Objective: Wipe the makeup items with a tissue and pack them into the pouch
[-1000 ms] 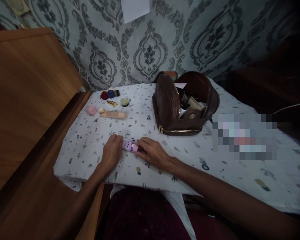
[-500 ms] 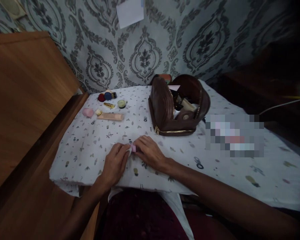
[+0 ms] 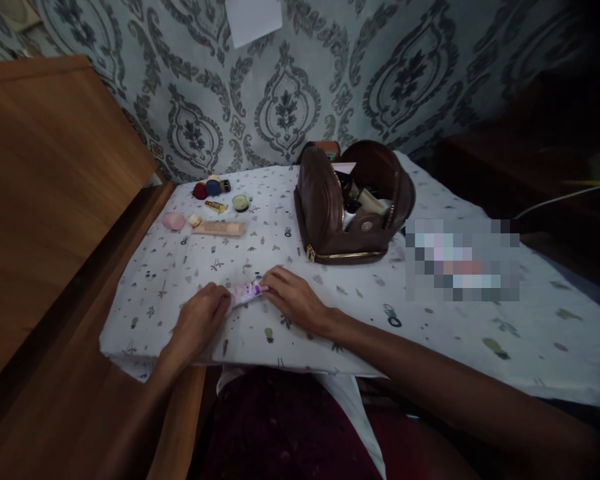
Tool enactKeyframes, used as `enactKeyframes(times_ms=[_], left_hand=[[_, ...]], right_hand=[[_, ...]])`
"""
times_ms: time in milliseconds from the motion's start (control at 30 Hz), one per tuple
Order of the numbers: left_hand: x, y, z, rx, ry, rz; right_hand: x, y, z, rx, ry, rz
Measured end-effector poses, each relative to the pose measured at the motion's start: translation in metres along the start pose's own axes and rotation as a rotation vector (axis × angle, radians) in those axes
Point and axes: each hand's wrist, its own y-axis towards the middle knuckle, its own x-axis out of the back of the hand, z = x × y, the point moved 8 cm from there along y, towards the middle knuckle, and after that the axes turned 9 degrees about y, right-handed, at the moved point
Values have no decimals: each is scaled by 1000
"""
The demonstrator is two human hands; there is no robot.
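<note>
A slim white tube with pink and purple print (image 3: 247,292) lies across between my two hands, low over the table's near part. My left hand (image 3: 203,319) is closed at the tube's left end, its fingertips curled out of sight. At the purple right end, my right hand (image 3: 295,299) pinches the tube between thumb and fingers. Beyond the hands rests a beige tube (image 3: 219,229), with a small cream-coloured piece (image 3: 195,220) by its left end. A pink rounded item (image 3: 173,221) sits further left.
An unzipped brown toiletry bag (image 3: 340,243) full of cosmetics stands at the back right. A green round jar (image 3: 241,203), a small gold tube (image 3: 215,207) and a dark red round item (image 3: 200,191) lie back left. A wooden panel (image 3: 55,187) borders the left side.
My left hand has moved left, away from my right hand, so the printed tube now shows between them. The right hand stays nearly in place. The view has shifted slightly.
</note>
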Motion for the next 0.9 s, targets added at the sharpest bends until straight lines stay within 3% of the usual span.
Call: enactKeyframes(times_ms=[133, 367, 500, 700, 800, 900], left_hand=[[-16, -9, 4, 23, -197, 21], [-10, 1, 12, 10, -31, -106], [-10, 5, 17, 2, -58, -99], [-19, -9, -1, 45, -288, 3], [-15, -11, -20, -38, -289, -29], [-7, -2, -25, -85, -147, -119]], right_hand=[[1, -1, -11, -129, 166, -46], [-6, -4, -23, -299, 119, -1], [-7, -5, -29, -360, 274, -43], [-21, 0, -24, -308, 810, 19], [-23, 1, -21, -279, 816, 65], [-22, -1, -23, -300, 759, 55]])
